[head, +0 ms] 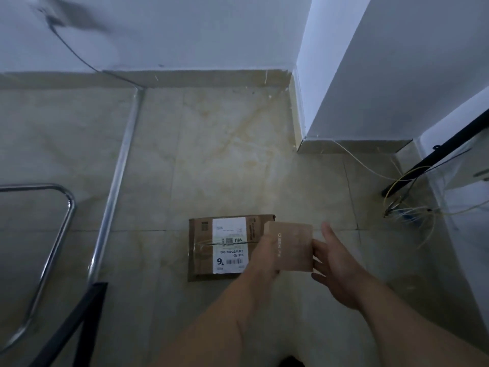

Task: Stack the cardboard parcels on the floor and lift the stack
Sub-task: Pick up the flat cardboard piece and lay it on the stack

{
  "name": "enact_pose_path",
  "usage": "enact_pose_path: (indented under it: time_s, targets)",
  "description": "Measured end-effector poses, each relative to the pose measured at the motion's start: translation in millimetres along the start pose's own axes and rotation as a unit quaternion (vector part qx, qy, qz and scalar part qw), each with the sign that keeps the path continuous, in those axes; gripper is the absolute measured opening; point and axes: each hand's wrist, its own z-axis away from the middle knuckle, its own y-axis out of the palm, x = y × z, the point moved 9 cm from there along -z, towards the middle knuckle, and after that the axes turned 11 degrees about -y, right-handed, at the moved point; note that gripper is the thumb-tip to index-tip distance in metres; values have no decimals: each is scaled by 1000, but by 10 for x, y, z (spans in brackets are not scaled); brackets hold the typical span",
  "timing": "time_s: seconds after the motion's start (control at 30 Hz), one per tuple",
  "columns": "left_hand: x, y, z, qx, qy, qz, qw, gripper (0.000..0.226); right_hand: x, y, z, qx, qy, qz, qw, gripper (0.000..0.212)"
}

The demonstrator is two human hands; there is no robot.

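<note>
Parcel point(293, 247) in left hand point(264, 258), over carton point(203, 250) edge

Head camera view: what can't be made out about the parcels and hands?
Large parcel: right part hidden behind small parcel and left hand, head view.
Label: small print blurred, head view.
Right hand: fingers partly hidden behind the small parcel, head view.

Pretty dim room. Beige marble-look floor tiles point(225, 154), plain white walls point(185, 30), a chrome tube frame point(67, 207) at the left edge, a metal pipe point(119, 168) along the floor beside it, and tangled yellow wires point(412, 205) at far right.
</note>
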Motion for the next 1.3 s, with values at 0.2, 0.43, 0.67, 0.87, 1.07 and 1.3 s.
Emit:
enact_pose_path:
  time_s: [0.2, 0.43, 0.67, 0.87, 1.07, 1.3]
  targets:
    - [30, -988, 162, -108, -17, 70, 992, 46, 161, 912, 62, 63, -1, 12, 998, 82]
    - [101, -1501, -109, -102, 0, 44, 994, 49, 22, 1340, -255, 69, -4, 38, 997, 92]
    - [209, -1662, -362, -100, -22, 32, 994, 44, -97, 1424, -510, 77, -11, 45, 996, 82]
    - [209, -1661, -506, -107, -22, 19, 994, 47, -121, 1409, -598, 88, -10, 61, 994, 82]
    - [243, -1638, -590, -94, -24, 25, 995, 47, -138, 1369, -674, 95, -20, 67, 993, 81]
    - [20, -1820, -323, -101, 43, 86, 990, 68, -113, 829, -782, -19, -37, 44, 998, 75]
